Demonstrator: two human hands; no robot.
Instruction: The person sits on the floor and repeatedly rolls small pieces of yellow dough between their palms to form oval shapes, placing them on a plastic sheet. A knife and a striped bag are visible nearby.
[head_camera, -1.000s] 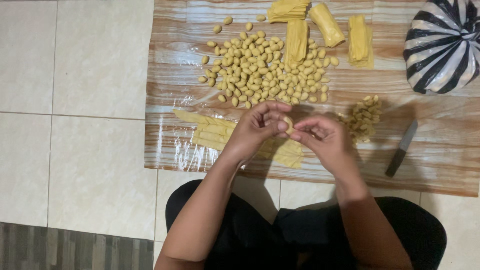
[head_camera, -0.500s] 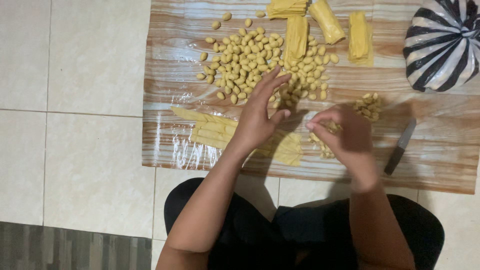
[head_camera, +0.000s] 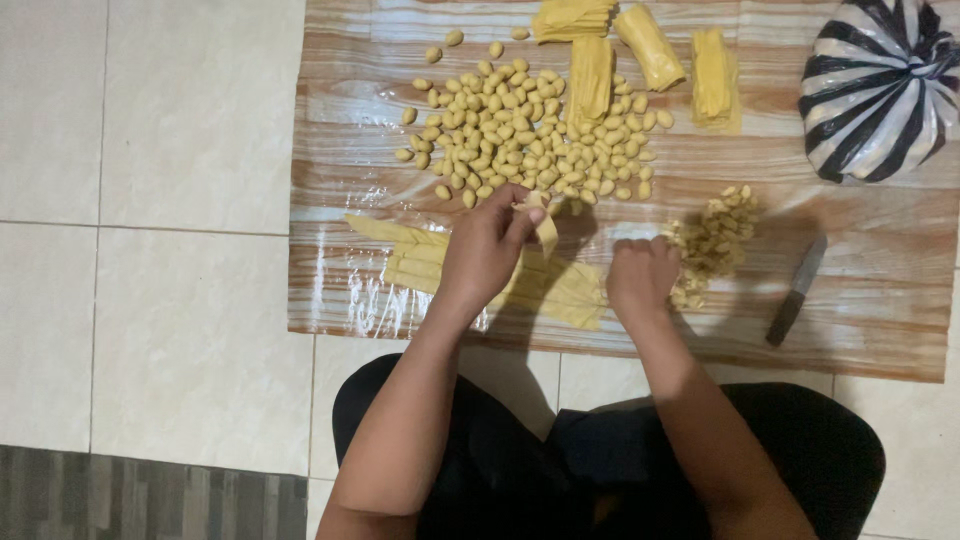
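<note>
The left hand (head_camera: 487, 250) is closed around a thin yellow dough strip (head_camera: 541, 222); the fingers pinch its upper end and the strip hangs down at about 3 o'clock of the hand. Under this hand, on the wood-pattern plastic mat (head_camera: 870, 320), lie the flat cut dough strips (head_camera: 560, 290), side by side, reaching from 9 o'clock of the hand to between the two wrists.

The right hand (head_camera: 642, 275) is curled with the fingers bent down onto the mat. It touches the edge of a small heap of cut dough bits (head_camera: 712, 240), which lies at about 2 o'clock of it. If the fingers have a piece inside, I cannot tell.

At 12 o'clock of the left hand spreads a big group of shaped dough pieces (head_camera: 520, 135), small ovals lying close together. Above them, at the top of the mat, are folded dough sheets (head_camera: 650, 45). A knife (head_camera: 796, 290) with dark handle lies at 3 o'clock of the right hand, well apart. A black-and-white striped plastic bag (head_camera: 880, 85) stands at the upper right corner.
</note>
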